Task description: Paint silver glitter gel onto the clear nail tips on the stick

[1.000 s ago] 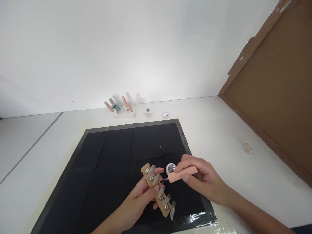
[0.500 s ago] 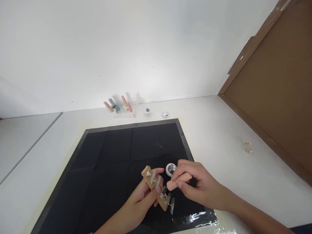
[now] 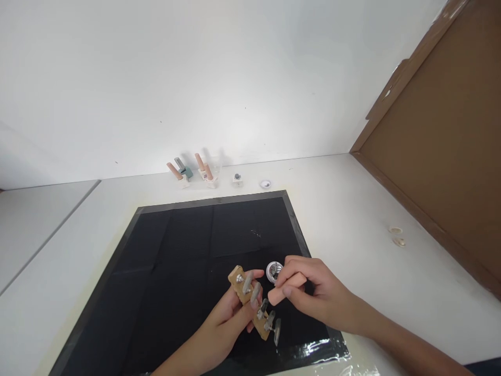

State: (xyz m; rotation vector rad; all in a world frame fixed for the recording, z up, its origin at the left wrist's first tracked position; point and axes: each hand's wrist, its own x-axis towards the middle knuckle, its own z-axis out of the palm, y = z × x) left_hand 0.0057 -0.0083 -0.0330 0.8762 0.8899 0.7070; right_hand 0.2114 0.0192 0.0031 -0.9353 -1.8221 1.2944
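Note:
My left hand (image 3: 235, 313) is closed around a tan nail-tip stand (image 3: 237, 277), tilted, with several grey false nail tips (image 3: 277, 331) raised on small metal posts. A peach nail polish brush cap (image 3: 287, 289) is pinched between the thumb and fingers of my right hand (image 3: 313, 287). Its lower end is close to the middle nail tip; I cannot tell whether the bristles touch it. Just beyond my right fingers stands a small round pot (image 3: 274, 271) with dark and silvery bits inside, partly hidden by them.
Under my hands lies a black mat (image 3: 176, 261) taped to the white table (image 3: 340, 209). Several nail polish bottles (image 3: 209, 177), a small clear jar (image 3: 237, 180) and a white lid (image 3: 265, 184) stand behind it. Two small round pieces (image 3: 396, 230) lie right, near a cardboard panel (image 3: 438, 141).
The peach brush cap has shifted slightly in my right hand, its upper end moving up and left. My left hand and the stand have barely moved.

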